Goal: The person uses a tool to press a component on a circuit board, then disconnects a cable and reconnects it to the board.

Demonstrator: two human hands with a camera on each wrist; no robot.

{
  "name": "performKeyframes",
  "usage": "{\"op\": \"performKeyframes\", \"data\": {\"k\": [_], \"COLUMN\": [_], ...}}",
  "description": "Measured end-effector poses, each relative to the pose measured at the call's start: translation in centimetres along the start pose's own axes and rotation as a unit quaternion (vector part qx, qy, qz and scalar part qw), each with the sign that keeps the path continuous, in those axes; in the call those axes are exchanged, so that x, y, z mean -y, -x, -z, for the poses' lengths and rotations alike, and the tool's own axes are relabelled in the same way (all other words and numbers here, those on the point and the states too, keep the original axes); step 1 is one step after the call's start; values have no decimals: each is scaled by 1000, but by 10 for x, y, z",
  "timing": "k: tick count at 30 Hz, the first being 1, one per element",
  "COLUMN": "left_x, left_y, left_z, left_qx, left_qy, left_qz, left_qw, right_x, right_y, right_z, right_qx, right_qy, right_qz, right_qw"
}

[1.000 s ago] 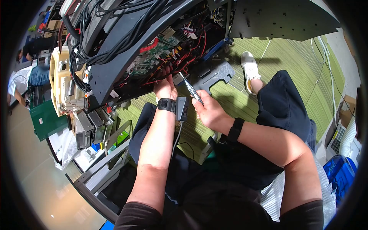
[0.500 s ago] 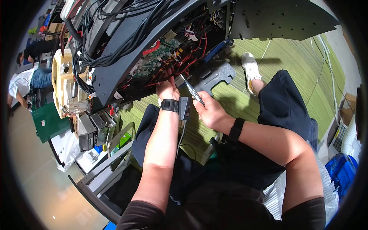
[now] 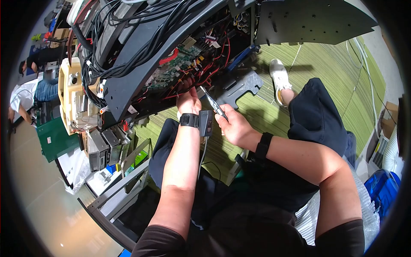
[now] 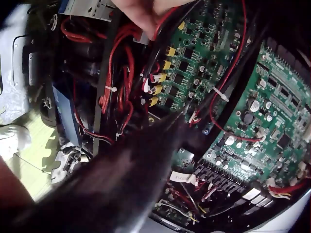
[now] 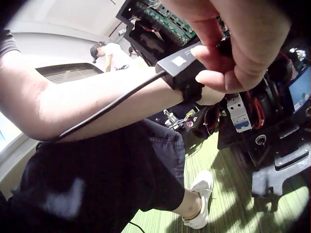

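An open black machine chassis (image 3: 128, 81) shows green circuit boards (image 3: 175, 60) and red wires (image 3: 201, 70). My left hand (image 3: 186, 85) reaches in among the wires. In the left wrist view its fingertips (image 4: 146, 14) pinch a bundle of red wires (image 4: 121, 82) beside the circuit boards (image 4: 272, 121). My right hand (image 3: 222, 115) grips a slim metal hand tool (image 3: 212, 102), whose tip points at the wires just right of the left hand. In the right wrist view the right hand's fingers (image 5: 238, 53) are curled, next to the black camera box (image 5: 180, 68) on my left wrist.
A grey metal bracket (image 3: 239, 85) lies on the green striped carpet (image 3: 325, 55) under the chassis. My white shoe (image 3: 278, 77) is beside it. A cream housing (image 3: 70, 94) and grey boxes (image 3: 100, 147) stand at left; a person (image 3: 21, 94) stands far left.
Almost nothing has changed. Both hands stay at the wires; the view has shifted slightly, and the left hand sits a touch deeper among the red wires.
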State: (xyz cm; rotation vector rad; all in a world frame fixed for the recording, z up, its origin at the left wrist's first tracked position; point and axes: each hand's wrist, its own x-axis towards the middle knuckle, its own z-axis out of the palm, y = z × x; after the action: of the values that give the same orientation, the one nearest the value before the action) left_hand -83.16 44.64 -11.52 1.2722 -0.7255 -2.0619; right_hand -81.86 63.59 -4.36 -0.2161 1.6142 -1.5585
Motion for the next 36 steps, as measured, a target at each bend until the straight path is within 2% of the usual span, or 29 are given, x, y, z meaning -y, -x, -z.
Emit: {"op": "performKeyframes", "data": {"k": [4,6,16,24,31,34,36], "left_x": [0,0,1,-1,1,-1,-4], "left_y": [4,8,3,-6,-3,-3,-4], "left_z": [-6,-10,-11,-2,-5,-3,-1], "left_qx": [0,-27,-56,-15,-43,-18,12], "left_qy": [5,-30,-4,-15,-12,-41,-36], "left_qz": [1,-12,-17,6,-4,-3,14], "left_qw": [1000,999,998,1000,999,999,999], "right_x": [3,5,12,-1,5,10,1], "right_y": [0,0,2,-3,0,2,0], "right_z": [0,2,5,3,7,6,2], "right_qx": [0,3,11,14,-12,-5,0], "right_qy": [-2,-3,-5,-11,20,19,20], "right_qz": [-7,-12,-29,-11,-15,-35,-18], "right_qw": [1000,1000,1000,1000,1000,999,1000]}}
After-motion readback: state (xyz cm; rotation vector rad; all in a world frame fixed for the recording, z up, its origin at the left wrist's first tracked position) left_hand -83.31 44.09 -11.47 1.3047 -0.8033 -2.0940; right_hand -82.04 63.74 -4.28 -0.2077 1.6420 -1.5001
